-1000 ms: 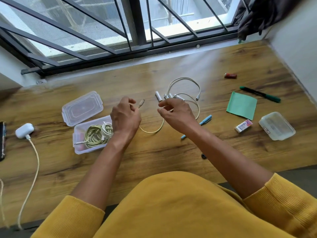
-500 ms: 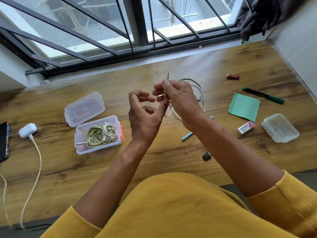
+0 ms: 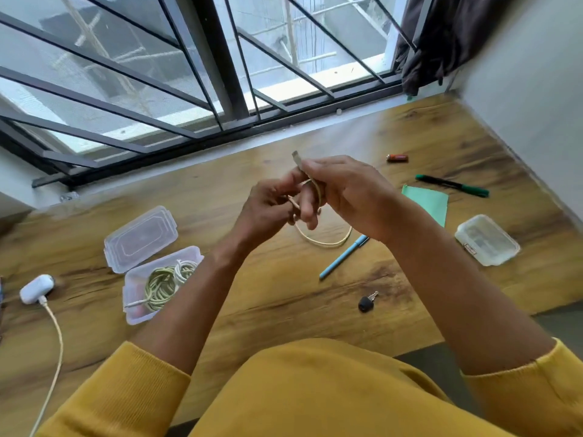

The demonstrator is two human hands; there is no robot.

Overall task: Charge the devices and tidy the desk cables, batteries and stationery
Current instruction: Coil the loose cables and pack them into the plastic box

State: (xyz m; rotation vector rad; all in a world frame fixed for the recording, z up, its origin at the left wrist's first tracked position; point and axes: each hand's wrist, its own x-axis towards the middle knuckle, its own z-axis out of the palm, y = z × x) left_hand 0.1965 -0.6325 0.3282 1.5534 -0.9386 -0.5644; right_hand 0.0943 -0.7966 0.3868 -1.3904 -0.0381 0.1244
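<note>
Above the wooden desk (image 3: 284, 298), the left hand (image 3: 268, 205) and right hand (image 3: 344, 190) both pinched a cream cable (image 3: 321, 242), its loop hanging to the desk. Left of the hands, an open clear box (image 3: 132, 313) held coiled cables (image 3: 164, 280), its lid (image 3: 140, 238) just behind. Right of them sat a closed clear box (image 3: 487, 239), contents unclear.

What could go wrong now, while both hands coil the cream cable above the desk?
1. The right hand and left hand hold only part of the cream cable; its hanging loop could spring loose and uncoil.
2. That loop hangs close to the blue pen and might drag it.
3. The open box already holds a green cable coil, so fitting another could be tight.
</note>
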